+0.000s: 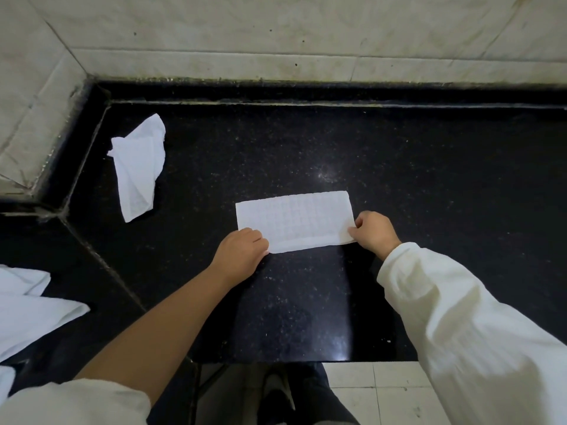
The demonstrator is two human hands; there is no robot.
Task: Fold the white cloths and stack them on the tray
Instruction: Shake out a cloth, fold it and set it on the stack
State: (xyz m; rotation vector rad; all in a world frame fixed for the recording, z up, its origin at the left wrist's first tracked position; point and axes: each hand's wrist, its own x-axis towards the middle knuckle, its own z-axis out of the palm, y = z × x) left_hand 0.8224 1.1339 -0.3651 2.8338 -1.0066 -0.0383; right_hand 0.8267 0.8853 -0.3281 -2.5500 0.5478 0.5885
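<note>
A white cloth lies folded into a flat rectangle in the middle of the black stone counter. My left hand pinches its near left corner. My right hand pinches its near right corner, thumb on top of the fabric. A second white cloth lies crumpled and loose at the back left of the counter. More white cloths lie spread at the left edge of the view. No tray is in view.
A raised black ledge and a tiled wall close off the back and left of the counter. The counter's front edge runs just below my forearms, with pale floor tiles and my shoes beneath.
</note>
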